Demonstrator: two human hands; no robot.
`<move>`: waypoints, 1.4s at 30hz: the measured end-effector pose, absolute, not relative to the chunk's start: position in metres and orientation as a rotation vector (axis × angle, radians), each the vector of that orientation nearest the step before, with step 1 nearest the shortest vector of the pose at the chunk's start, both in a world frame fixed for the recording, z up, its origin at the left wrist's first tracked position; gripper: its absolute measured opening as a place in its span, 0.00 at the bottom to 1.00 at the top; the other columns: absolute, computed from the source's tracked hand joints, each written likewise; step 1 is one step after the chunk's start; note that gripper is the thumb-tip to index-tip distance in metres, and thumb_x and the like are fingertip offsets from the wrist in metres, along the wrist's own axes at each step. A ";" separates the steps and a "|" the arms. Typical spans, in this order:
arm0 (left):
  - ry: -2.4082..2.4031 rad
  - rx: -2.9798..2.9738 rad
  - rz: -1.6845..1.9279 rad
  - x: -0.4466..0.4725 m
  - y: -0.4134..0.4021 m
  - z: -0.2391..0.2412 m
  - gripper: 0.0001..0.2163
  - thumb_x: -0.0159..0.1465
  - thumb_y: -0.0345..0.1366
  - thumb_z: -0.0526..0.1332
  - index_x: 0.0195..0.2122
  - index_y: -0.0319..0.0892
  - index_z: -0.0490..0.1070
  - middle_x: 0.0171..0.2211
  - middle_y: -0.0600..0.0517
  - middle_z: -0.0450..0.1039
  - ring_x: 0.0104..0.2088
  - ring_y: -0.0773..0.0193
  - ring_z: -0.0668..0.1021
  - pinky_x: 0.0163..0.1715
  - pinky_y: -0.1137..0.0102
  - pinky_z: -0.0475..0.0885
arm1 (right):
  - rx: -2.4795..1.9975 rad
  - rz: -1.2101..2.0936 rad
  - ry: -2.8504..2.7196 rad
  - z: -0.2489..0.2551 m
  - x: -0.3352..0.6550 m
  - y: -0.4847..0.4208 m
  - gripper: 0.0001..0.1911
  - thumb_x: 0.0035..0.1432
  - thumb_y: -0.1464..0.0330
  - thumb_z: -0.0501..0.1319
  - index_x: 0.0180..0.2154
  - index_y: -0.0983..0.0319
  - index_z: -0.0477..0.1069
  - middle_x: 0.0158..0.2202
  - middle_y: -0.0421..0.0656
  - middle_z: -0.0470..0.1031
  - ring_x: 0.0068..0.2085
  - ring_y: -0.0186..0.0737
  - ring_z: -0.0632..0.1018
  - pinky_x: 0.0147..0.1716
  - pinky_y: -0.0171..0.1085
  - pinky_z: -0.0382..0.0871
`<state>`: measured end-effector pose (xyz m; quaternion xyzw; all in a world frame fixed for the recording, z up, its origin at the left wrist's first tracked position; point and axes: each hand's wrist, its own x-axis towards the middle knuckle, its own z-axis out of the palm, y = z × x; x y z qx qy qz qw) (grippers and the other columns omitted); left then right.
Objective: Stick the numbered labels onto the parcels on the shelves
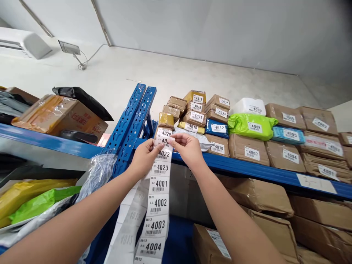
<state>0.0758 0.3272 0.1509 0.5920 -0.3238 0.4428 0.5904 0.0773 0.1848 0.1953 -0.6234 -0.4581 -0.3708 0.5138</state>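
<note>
2 bare hands are up in front of the shelf, close to each other. They both pinch the same long paper strip of white stickers point(158, 202). The left hand point(145, 156) has its thumb and fingers on the left edge, near the top of the strip. The right hand point(188, 146) pinches the right edge, with its fingertips near the left thumb. Some of the number between them is hidden. Below the hands, the strip hangs down with 4022, 4023, 4001, 4002, 4003 and 4004 on it. More of the strip hangs behind, with its back showing and faint backward numbers.

Just above the hands is a sticker that says 4020 point(165, 132). I cannot tell if it is on the strip or on a box.

To the right, packages sit on a blue shelf point(264, 174), and many have number stickers. A bright green bag point(239, 126) says 4008, and a white package point(244, 105) just above it says 4009. A brown box point(238, 146) below the green bag says 4007. A white card point(316, 183) is on the front of the shelf.

A tall blue post point(129, 126) stands left of the hands. Past it, a black bag point(82, 101) lies on a taped brown box point(60, 117).
</note>
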 end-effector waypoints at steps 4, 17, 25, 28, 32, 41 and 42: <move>-0.665 1.287 1.152 0.075 0.325 0.163 0.16 0.58 0.48 0.61 0.21 0.42 0.62 0.18 0.58 0.65 0.20 0.71 0.67 0.19 0.75 0.60 | -1.470 -1.217 -1.140 0.212 0.074 0.196 0.05 0.50 0.65 0.64 0.28 0.59 0.72 0.28 0.41 0.76 0.29 0.39 0.75 0.31 0.40 0.71; -0.730 1.430 1.047 0.072 0.346 0.148 0.15 0.53 0.49 0.65 0.25 0.42 0.69 0.23 0.52 0.72 0.24 0.65 0.74 0.22 0.71 0.66 | -1.797 -1.829 -0.910 0.284 0.086 0.211 0.03 0.51 0.73 0.63 0.30 0.61 0.70 0.30 0.45 0.73 0.36 0.45 0.74 0.42 0.46 0.67; -0.766 1.379 1.119 0.076 0.346 0.150 0.16 0.54 0.49 0.65 0.21 0.43 0.66 0.21 0.55 0.67 0.23 0.69 0.70 0.21 0.73 0.63 | -1.627 -1.712 -0.973 0.275 0.097 0.193 0.08 0.50 0.74 0.61 0.35 0.60 0.71 0.33 0.44 0.75 0.36 0.42 0.76 0.42 0.45 0.70; -0.799 1.343 1.131 0.077 0.347 0.151 0.15 0.56 0.49 0.63 0.23 0.43 0.68 0.22 0.55 0.67 0.23 0.69 0.69 0.21 0.73 0.63 | -1.496 -1.472 -1.093 0.258 0.087 0.182 0.06 0.55 0.65 0.59 0.32 0.60 0.73 0.34 0.44 0.78 0.37 0.42 0.77 0.38 0.43 0.72; -0.849 1.340 1.031 0.074 0.347 0.155 0.13 0.57 0.49 0.61 0.27 0.44 0.73 0.24 0.53 0.71 0.23 0.68 0.71 0.21 0.73 0.65 | -1.654 -0.896 -1.243 0.223 0.068 0.174 0.16 0.47 0.56 0.65 0.35 0.60 0.74 0.33 0.44 0.78 0.30 0.39 0.77 0.22 0.37 0.70; -0.842 1.426 0.955 0.065 0.330 0.194 0.05 0.55 0.38 0.64 0.26 0.43 0.74 0.25 0.52 0.75 0.24 0.67 0.73 0.23 0.72 0.66 | -1.406 -1.018 -1.105 0.217 0.072 0.175 0.10 0.45 0.64 0.67 0.32 0.60 0.71 0.25 0.40 0.75 0.26 0.36 0.74 0.23 0.37 0.68; -0.813 1.429 1.003 0.065 0.328 0.196 0.07 0.57 0.39 0.62 0.24 0.42 0.72 0.23 0.53 0.73 0.22 0.69 0.71 0.21 0.72 0.64 | -1.374 -1.066 -1.104 0.219 0.073 0.176 0.09 0.46 0.65 0.66 0.31 0.60 0.71 0.27 0.40 0.76 0.27 0.37 0.74 0.24 0.38 0.69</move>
